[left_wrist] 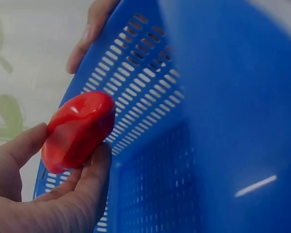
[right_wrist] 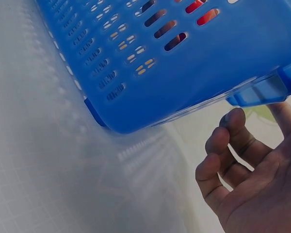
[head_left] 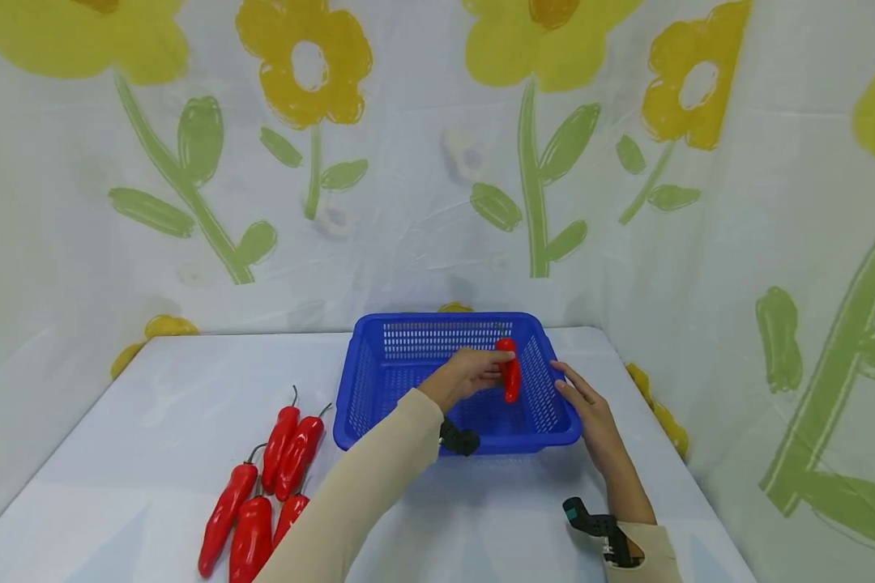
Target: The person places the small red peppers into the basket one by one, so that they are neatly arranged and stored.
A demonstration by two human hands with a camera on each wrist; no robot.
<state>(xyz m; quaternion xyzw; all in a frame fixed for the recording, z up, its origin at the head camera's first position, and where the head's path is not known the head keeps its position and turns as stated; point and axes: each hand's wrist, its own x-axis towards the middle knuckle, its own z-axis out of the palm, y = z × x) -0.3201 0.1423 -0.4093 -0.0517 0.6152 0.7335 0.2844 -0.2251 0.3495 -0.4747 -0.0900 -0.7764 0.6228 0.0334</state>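
In the head view, my left hand pinches a long red chili pepper between thumb and fingers. The pepper hangs upright, stem up, over the right part of a blue plastic basket. Seen from the left wrist, the pepper has its blunt end toward the camera, with the basket's slotted wall behind it. My right hand is at the basket's right rim, fingertips touching the edge. Its fingers are loosely bent below the rim in the right wrist view, palm turned toward the basket.
Several more red chili peppers lie in a group on the white table, left of the basket. A flower-printed curtain hangs behind and on the sides. Each wrist carries a small black camera.
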